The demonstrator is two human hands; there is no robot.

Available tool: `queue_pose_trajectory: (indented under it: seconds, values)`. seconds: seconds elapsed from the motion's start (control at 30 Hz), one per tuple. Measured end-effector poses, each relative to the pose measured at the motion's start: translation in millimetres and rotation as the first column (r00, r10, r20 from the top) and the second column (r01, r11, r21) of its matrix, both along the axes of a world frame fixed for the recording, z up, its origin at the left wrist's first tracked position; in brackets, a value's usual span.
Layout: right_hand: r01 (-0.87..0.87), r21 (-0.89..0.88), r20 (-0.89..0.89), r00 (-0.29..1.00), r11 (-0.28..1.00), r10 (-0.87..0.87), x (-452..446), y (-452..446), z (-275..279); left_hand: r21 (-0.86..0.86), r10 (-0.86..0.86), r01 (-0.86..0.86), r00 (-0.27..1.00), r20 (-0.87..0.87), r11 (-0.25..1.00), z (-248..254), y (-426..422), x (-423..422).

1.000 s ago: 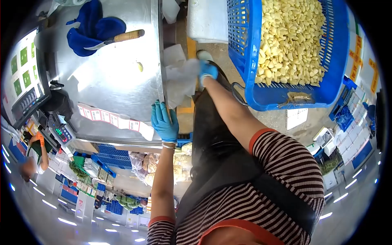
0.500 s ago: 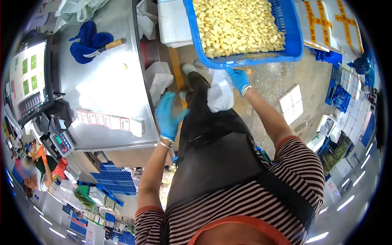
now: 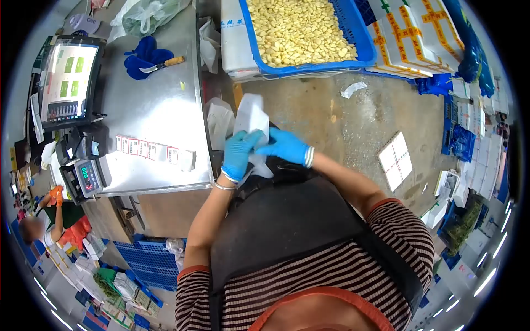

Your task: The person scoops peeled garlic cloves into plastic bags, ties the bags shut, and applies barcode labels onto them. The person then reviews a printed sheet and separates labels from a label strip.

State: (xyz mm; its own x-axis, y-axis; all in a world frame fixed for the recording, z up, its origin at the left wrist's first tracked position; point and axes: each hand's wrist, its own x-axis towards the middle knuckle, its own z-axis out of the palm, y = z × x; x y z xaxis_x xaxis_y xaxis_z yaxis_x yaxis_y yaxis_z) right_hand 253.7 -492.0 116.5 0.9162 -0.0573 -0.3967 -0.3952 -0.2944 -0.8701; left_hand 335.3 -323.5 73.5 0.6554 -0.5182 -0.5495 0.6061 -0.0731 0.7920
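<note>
My left hand [image 3: 237, 156], in a blue glove, is closed on a white plastic bag [image 3: 252, 113] in front of my waist. My right hand [image 3: 288, 148], also gloved in blue, pinches the same bag from the other side. The bag stands up limply above my fingers, and its lower end hangs beneath them. Beyond my hands is a blue plastic crate [image 3: 309, 69] of small pale yellow pieces [image 3: 301, 33], perhaps peeled cloves. Neither hand touches it.
On the steel table [image 3: 160, 105] at left are a strip of labels [image 3: 146, 149], a wooden-handled knife [image 3: 165, 64] on blue cloth [image 3: 141, 66], a scale [image 3: 88, 177] and a monitor [image 3: 70, 83]. Taped white boxes [image 3: 414, 33] stand at right; a white panel [image 3: 395, 161] lies on the floor.
My right hand has come away from the crate's edge, bringing the white bag toward my left hand. My left hand, open before, now grips the bag too. The crate appears farther forward in view.
</note>
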Motion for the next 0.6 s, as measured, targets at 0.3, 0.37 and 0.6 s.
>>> queue_pose_trajectory:
  seconds: [0.3, 0.37, 0.6]
  values:
    - [0.656, 0.750, -0.576, 0.711, 0.084, -0.404, 35, -18, 31, 0.442, -0.074, -0.348, 0.712, 0.698, 0.827, 25, 57, 22]
    - [0.302, 0.421, 0.142, 0.910, 0.855, -0.391, 53, -27, 17, 0.349, 0.128, -0.512, 0.685, 0.717, 0.785, 18, 69, 33]
    - [0.239, 0.219, 0.425, 0.849, 0.946, -0.313, 122, -91, 50, 0.552, -0.314, -0.665, 0.455, 0.833, 0.503, 66, 72, 87]
